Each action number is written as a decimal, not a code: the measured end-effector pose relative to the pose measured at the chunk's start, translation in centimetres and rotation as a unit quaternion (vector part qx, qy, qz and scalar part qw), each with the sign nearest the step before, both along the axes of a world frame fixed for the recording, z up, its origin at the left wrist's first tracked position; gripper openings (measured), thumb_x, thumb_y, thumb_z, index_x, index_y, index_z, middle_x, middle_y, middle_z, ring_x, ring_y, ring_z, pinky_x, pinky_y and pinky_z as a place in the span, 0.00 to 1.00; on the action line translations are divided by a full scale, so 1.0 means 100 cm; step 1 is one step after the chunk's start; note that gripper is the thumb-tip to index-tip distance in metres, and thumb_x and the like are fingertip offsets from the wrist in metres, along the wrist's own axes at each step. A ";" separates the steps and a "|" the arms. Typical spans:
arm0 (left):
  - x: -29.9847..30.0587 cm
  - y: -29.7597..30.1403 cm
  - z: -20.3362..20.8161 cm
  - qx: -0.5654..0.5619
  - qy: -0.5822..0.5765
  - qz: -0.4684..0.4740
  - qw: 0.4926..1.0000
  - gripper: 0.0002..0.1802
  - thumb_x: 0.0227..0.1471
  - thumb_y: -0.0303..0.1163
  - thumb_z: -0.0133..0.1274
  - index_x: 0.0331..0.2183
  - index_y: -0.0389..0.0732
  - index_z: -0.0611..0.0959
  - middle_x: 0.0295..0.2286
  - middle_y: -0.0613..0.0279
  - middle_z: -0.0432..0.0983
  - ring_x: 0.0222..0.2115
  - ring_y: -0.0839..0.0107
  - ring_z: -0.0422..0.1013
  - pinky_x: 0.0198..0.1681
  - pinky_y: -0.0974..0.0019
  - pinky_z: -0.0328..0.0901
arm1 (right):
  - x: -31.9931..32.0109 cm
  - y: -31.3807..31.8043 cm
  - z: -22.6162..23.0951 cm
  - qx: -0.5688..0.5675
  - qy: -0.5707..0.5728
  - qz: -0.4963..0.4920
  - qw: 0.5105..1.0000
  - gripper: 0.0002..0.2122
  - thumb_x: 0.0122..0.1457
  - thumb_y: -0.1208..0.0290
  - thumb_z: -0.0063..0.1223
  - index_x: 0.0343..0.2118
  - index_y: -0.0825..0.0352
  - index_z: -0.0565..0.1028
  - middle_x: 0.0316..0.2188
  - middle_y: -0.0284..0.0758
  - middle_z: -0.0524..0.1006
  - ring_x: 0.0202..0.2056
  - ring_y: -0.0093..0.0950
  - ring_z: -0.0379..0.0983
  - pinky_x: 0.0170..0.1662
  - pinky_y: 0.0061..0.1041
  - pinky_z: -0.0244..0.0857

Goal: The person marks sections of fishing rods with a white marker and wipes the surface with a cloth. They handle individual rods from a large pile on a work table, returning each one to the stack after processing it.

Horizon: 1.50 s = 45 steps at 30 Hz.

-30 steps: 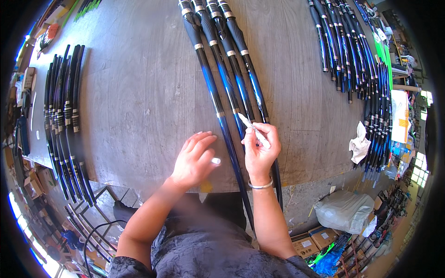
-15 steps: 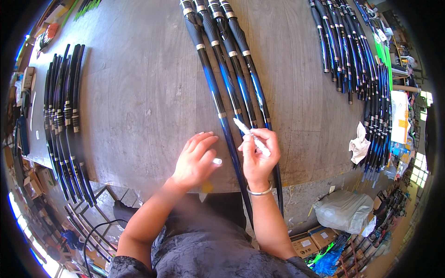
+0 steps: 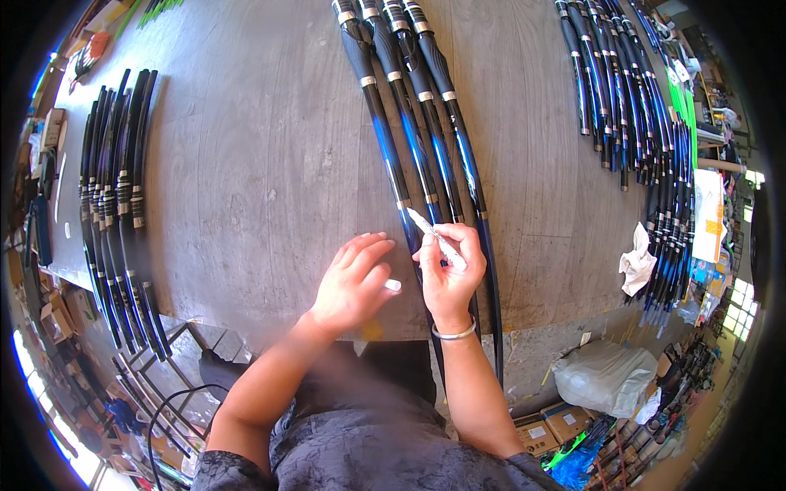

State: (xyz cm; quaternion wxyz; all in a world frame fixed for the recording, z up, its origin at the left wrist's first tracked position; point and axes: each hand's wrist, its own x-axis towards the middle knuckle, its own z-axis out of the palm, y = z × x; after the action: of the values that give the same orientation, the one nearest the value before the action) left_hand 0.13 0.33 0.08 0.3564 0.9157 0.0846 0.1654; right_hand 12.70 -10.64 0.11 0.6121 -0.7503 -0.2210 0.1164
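Note:
Several black-and-blue fishing rods (image 3: 386,135) lie side by side across the table, their dark grips at the far end. My right hand (image 3: 450,286) is closed in a writing hold on a white marker pen (image 3: 440,238). The pen's tip is at the leftmost rod, just below its silver ring; whether it touches cannot be made out. To the left of the rods, my left hand (image 3: 345,285) hovers with fingers curled, a small white pen cap (image 3: 393,286) sticking out from it. My right hand and wrist hide the lower stretches of the middle rods.
A bundle of dark rod sections (image 3: 115,213) lies at the table's left edge. More blue-black rods (image 3: 610,90) are piled on the right, beside a crumpled pale cloth (image 3: 637,260). Below the table's near edge sit a plastic-wrapped bundle (image 3: 606,376) and cardboard boxes (image 3: 565,420).
The pen tip has shifted left, from beside the second rod to the leftmost rod. In the picture the rods sit slightly further right. My left hand keeps its curled pose with the cap.

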 end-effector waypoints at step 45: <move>-0.004 -0.020 0.022 -0.032 -0.028 -0.061 0.997 0.14 0.42 0.33 0.61 0.26 0.36 0.73 0.44 0.50 0.71 0.49 0.50 0.66 0.50 0.51 0.64 | -0.023 -0.069 0.085 -0.017 0.122 0.075 0.990 0.05 0.59 0.77 0.52 0.31 0.66 0.67 0.21 0.30 0.72 0.19 0.15 0.66 0.23 0.13 0.62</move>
State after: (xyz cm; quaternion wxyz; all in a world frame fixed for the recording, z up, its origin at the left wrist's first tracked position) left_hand -0.31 -1.67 2.29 0.3974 0.9022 0.0239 0.1658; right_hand 10.36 -17.50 8.65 0.6111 -0.7222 -0.1980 0.2566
